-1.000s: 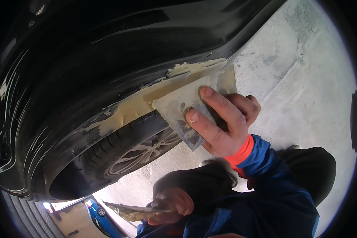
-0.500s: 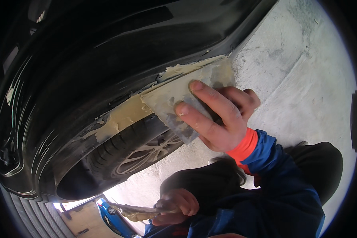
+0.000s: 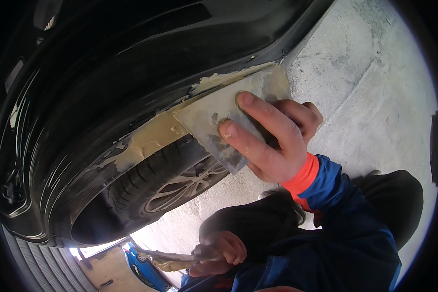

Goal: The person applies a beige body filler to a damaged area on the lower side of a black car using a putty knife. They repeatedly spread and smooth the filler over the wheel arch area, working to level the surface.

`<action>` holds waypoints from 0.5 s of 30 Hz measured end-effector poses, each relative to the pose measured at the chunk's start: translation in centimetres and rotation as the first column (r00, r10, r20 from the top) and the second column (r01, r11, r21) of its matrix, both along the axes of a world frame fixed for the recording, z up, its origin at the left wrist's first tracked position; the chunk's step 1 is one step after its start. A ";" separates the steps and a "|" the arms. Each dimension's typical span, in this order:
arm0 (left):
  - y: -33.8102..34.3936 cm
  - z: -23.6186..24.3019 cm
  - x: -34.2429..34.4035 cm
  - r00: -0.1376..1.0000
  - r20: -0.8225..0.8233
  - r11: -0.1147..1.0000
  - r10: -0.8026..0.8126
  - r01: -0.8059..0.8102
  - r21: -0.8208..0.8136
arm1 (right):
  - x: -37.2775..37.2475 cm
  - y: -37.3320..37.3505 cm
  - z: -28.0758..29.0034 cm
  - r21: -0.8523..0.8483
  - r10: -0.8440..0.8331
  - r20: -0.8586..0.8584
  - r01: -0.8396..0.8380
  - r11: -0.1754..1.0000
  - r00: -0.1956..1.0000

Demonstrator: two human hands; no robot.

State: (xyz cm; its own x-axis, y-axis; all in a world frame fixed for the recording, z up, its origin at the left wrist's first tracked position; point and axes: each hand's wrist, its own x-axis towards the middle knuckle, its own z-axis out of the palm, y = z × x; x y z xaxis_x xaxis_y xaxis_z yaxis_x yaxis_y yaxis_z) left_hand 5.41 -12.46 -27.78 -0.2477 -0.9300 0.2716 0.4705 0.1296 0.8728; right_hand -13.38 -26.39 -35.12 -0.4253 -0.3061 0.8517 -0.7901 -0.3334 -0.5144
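My right hand (image 3: 277, 134) grips a thin, flat filler spreader (image 3: 204, 121), smeared grey and beige, with two fingers laid on its upper face. The spreader's far edge rests along the lip of a black car's wheel arch (image 3: 97, 168). Beige body filler (image 3: 143, 138) coats that lip in an uneven band, with ragged ridges beyond the spreader's edge. Lower down, my left hand (image 3: 224, 250) is closed around a thin mixing board (image 3: 173, 258), seen nearly edge-on, with a lump of beige filler on it.
Under the arch is a tyre (image 3: 143, 177) with a spoked alloy wheel (image 3: 180, 192). Pale concrete floor (image 3: 370, 107) lies to the right. My bent knees (image 3: 389, 204) are close below the car. A blue car (image 3: 143, 267) and a ribbed shutter (image 3: 48, 267) show at lower left.
My right hand and the spreader have shifted slightly up and right in the picture, the spreader still at the arch lip. Both grips look the same.
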 end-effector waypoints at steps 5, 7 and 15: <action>-0.1 0.0 0.1 1.000 0.026 1.000 -0.014 0.015 -0.005 | 0.6 -0.3 0.1 0.048 -0.012 0.060 0.009 0.999 0.998; -0.1 0.1 0.2 0.999 0.039 1.000 -0.012 0.012 -0.007 | 0.7 -0.5 0.0 0.032 -0.016 0.055 0.014 0.999 0.998; -0.2 -0.2 0.2 0.999 -0.054 1.000 -0.005 0.004 -0.012 | 1.7 -0.8 -0.4 0.005 -0.002 0.093 0.001 1.000 0.996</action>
State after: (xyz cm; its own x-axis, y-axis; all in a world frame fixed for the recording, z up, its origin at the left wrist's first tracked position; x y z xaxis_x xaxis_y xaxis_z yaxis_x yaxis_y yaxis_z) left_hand 5.60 -12.67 -27.95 -0.2368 -0.9254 0.2958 0.5173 0.1377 0.8447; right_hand -11.71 -27.17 -35.54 -0.5028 -0.3092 0.8072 -0.7395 -0.3297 -0.5869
